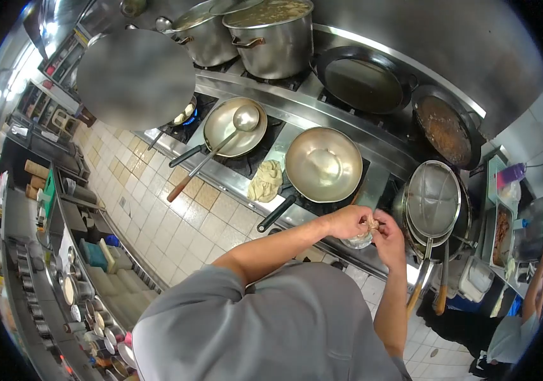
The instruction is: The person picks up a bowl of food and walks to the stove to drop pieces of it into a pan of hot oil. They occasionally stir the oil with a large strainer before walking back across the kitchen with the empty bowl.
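My left hand [349,222] and my right hand [388,239] meet at the stove's front edge, fingers closed around the gathered top of what looks like a small clear plastic bag [357,242]. Its contents are too small to make out, and my fingers hide part of it. Just beyond my left hand, a wide steel frying pan [323,164] sits on a burner, its black handle pointing toward me. A crumpled beige cloth [265,181] lies left of that pan. To the right of my right hand, a round mesh strainer [433,200] rests over a large pot.
Farther left, a ladle [246,118] lies in another frying pan [235,127]. Tall stockpots [268,41] and dark woks [363,79] line the back. A blue flame burns at the left burner. At far right stands another person [519,330], beside food trays [501,235].
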`<state>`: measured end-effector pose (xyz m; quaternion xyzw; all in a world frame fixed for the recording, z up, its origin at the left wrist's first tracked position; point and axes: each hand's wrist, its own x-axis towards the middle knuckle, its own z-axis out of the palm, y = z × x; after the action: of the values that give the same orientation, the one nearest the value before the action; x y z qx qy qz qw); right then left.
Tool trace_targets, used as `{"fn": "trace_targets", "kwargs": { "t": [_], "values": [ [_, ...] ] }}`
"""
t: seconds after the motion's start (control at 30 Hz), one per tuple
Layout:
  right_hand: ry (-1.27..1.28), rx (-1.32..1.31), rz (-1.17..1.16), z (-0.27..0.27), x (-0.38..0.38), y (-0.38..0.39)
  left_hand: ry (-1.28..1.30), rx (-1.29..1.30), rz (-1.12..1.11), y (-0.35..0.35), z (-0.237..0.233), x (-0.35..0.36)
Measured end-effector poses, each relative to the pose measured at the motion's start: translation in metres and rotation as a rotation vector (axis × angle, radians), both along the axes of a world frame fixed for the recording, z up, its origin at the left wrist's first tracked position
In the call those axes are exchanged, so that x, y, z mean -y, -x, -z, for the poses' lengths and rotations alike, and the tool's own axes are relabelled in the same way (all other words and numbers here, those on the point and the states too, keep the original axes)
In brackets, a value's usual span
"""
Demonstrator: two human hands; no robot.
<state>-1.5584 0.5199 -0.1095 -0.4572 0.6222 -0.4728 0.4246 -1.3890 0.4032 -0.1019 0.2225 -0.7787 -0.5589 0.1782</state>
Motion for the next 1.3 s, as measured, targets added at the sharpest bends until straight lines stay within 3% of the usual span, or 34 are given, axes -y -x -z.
{"fn": "trace_targets", "kwargs": {
  "t": [0.17,0.23,0.27,0.33,0.47,0.57,0.73,0.8,0.87,1.1,1.17,1.3],
  "values": [
    [-0.039,-0.109,0.024,-0.011,0.002,-0.008,-0.087,-0.034,0.064,-0.004,0.002,0.006],
    [-0.070,-0.516,-0.002,-0.019,0.003,-0.012,-0.046,0.067,0.058,-0.006,-0.001,0.006],
    [-0.083,-0.525,0.019,-0.022,0.003,-0.017,-0.052,0.057,0.081,-0.007,0.006,0.005],
    [-0.076,-0.567,0.037,-0.028,0.003,-0.024,0.197,0.048,-0.029,0.001,0.021,0.005],
    [-0.001,-0.872,-0.122,-0.019,-0.003,-0.019,0.086,0.141,-0.020,0.004,0.007,-0.003],
    [0.026,-0.919,-0.089,-0.015,-0.005,-0.019,0.267,0.184,0.160,0.004,0.004,-0.004],
    [-0.013,-0.817,-0.033,-0.015,-0.003,-0.012,0.348,0.166,0.209,0.011,0.016,-0.005],
    [-0.078,-0.736,-0.034,-0.018,0.000,-0.007,0.365,0.153,0.121,0.010,0.006,-0.002],
    [0.072,-0.566,-0.063,-0.023,0.001,-0.001,0.370,0.181,0.112,0.008,-0.003,0.004],
    [-0.013,-0.749,-0.119,-0.038,0.008,-0.011,0.442,0.229,0.088,0.008,-0.036,0.004],
    [0.099,-0.693,-0.058,-0.030,0.011,-0.013,0.454,0.224,0.074,0.006,-0.026,0.004],
    [0.035,-0.669,-0.087,-0.022,0.016,-0.014,0.476,0.245,0.024,0.000,-0.015,-0.002]
  ]
}}
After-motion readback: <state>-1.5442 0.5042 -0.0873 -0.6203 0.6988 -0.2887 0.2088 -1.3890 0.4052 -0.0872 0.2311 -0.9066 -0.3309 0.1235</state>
